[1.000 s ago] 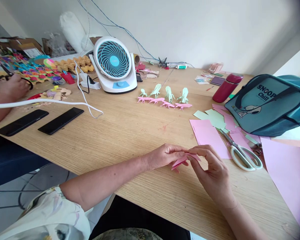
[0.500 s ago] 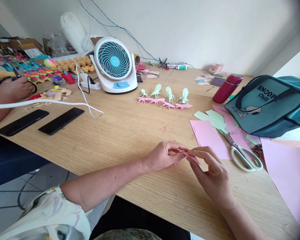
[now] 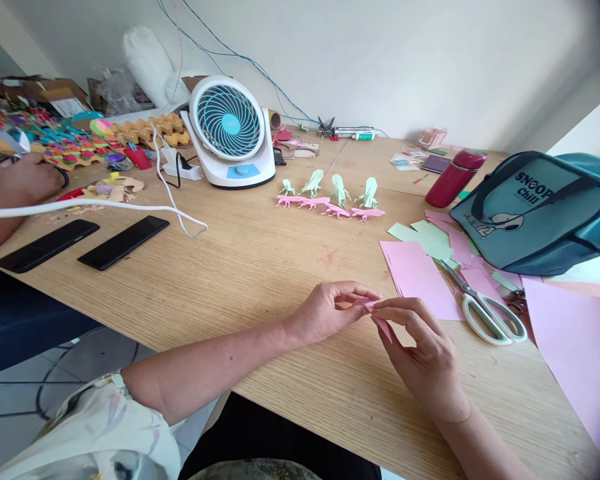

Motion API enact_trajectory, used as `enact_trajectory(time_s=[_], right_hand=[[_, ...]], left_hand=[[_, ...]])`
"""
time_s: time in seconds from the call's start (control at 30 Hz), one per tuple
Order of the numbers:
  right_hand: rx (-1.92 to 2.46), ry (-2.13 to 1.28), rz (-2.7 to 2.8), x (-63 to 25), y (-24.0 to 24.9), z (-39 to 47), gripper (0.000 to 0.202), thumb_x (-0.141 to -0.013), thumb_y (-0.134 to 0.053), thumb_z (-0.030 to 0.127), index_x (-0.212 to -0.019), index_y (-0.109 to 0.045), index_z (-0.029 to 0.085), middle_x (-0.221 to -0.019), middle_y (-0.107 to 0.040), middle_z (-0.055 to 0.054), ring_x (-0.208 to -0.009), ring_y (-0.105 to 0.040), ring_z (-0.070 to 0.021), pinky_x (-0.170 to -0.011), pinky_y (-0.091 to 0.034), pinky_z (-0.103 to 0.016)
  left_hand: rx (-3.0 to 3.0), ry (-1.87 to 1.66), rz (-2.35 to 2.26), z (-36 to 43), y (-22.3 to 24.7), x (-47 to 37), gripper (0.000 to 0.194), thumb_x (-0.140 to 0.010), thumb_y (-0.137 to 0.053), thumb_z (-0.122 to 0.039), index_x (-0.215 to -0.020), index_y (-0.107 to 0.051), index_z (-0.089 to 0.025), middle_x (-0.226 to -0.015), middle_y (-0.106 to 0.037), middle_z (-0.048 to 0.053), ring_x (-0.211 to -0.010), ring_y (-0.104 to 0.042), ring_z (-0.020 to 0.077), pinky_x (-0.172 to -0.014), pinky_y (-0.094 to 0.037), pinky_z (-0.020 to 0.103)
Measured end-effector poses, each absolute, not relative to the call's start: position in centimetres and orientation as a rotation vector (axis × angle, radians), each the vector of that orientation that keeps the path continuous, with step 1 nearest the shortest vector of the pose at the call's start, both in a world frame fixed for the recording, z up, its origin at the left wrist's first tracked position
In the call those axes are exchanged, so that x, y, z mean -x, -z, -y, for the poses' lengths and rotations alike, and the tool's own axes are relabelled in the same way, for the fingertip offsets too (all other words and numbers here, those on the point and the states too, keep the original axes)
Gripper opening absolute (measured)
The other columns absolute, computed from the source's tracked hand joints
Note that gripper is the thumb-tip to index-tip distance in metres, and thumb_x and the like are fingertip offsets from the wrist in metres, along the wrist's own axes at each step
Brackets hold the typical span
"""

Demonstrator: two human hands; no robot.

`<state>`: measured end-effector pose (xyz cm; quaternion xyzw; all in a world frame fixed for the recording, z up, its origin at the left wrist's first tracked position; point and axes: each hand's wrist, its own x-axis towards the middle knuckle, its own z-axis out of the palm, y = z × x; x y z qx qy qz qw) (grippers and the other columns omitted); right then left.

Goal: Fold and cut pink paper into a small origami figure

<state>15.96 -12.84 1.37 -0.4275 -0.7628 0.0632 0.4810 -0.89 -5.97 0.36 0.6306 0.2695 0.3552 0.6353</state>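
Between my hands is a small folded piece of pink paper (image 3: 383,328), held just above the wooden table (image 3: 280,267). My left hand (image 3: 330,310) pinches one end of it between thumb and fingers. At the other end, my right hand (image 3: 420,340) grips the paper, and a pointed pink flap sticks out below its fingertips. Part of the fold is hidden by the fingers. Beyond my hands stand several green folded-paper figures (image 3: 339,190), with a row of pink folded-paper figures (image 3: 336,211) in front of them.
White-handled scissors (image 3: 487,317) lie beside pink paper sheets (image 3: 420,277) on the right. A teal bag (image 3: 535,210) and red bottle (image 3: 455,177) stand behind. Two phones (image 3: 125,242), a white cable (image 3: 80,205) and a fan (image 3: 230,127) are leftward. A co-worker's hand (image 3: 27,177) holds scissors.
The pink paper's free flap has swung downward under my right fingertips. My right hand has shifted slightly, while my left hand keeps its place. The co-worker's scissors have turned.
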Motion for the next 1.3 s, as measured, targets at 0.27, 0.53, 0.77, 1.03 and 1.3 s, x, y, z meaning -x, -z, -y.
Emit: enact_trajectory(time_s=[0.27, 0.53, 0.77, 1.03, 1.3], right_hand=[[1.035, -0.086, 1.907, -16.0, -1.3, 13.0, 0.029, -0.088, -0.059, -0.002, -0.107, -0.064, 0.020, -0.101, -0.064, -0.008, -0.092, -0.064, -0.0185, -0.079, -0.053, -0.033], [1.029, -0.064, 1.940, -16.1, -1.2, 13.2, 0.031, -0.087, -0.058, -0.002, -0.109, -0.064, 0.019, -0.100, -0.063, -0.008, -0.089, -0.063, -0.0180, -0.075, -0.052, -0.032], [1.036, 0.003, 1.992, -16.2, -1.1, 13.2, 0.034, -0.084, -0.063, 0.000, -0.110, -0.064, 0.022, -0.099, -0.064, -0.008, -0.085, -0.062, -0.0206, -0.073, -0.051, -0.037], [1.027, 0.127, 2.070, -16.5, -0.8, 13.3, 0.039, -0.082, -0.067, 0.002, -0.115, -0.063, 0.021, -0.100, -0.066, -0.010, -0.085, -0.061, -0.0229, -0.074, -0.049, -0.040], [1.021, 0.195, 2.073, -16.5, -0.6, 13.2, 0.039, -0.083, -0.066, 0.005, -0.117, -0.064, 0.024, -0.098, -0.067, -0.008, -0.082, -0.063, -0.0227, -0.074, -0.048, -0.039]], left_hand=[[-1.254, -0.796, -0.556, 6.1, -0.1, 0.4, 0.036, -0.079, -0.075, -0.043, -0.094, -0.061, -0.013, -0.080, -0.065, 0.004, -0.061, -0.056, 0.0085, -0.061, -0.046, 0.025], [-1.234, -0.790, -0.533, 6.3, 0.3, 0.5, 0.037, -0.079, -0.074, -0.044, -0.091, -0.063, -0.012, -0.060, -0.057, -0.002, -0.056, -0.052, 0.0093, -0.060, -0.044, 0.026], [-1.170, -0.775, -0.553, 6.3, 0.6, 0.4, 0.044, -0.073, -0.079, -0.048, -0.089, -0.066, -0.010, -0.063, -0.062, 0.002, -0.059, -0.057, 0.0105, -0.061, -0.045, 0.026], [-1.201, -0.813, -0.573, 6.1, 0.6, 0.5, 0.039, -0.073, -0.079, -0.045, -0.088, -0.071, -0.010, -0.074, -0.067, 0.004, -0.064, -0.059, 0.0103, -0.065, -0.047, 0.026], [-1.216, -0.838, -0.564, 6.0, 1.1, 0.5, 0.041, -0.073, -0.079, -0.047, -0.088, -0.072, -0.010, -0.076, -0.069, 0.006, -0.068, -0.060, 0.0112, -0.068, -0.048, 0.027]])
